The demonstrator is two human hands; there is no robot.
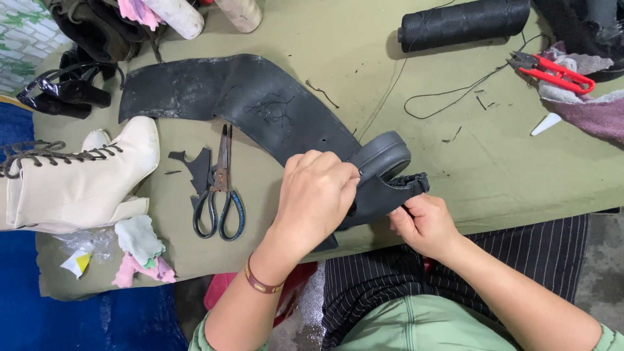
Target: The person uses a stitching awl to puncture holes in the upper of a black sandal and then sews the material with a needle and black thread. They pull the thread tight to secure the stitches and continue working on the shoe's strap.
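From the head camera, the person is gripping a dark grey shoe piece [383,175] at the near edge of the olive table [494,162]. The left hand [315,195] is curling its fingers closed over the piece's left side, while the right hand [426,224] is pinching its lower right edge between thumb and fingertips. A black leather sheet [240,97] is lying just behind, scissors [220,188] resting beside it, a cream boot [78,175] sitting farther left.
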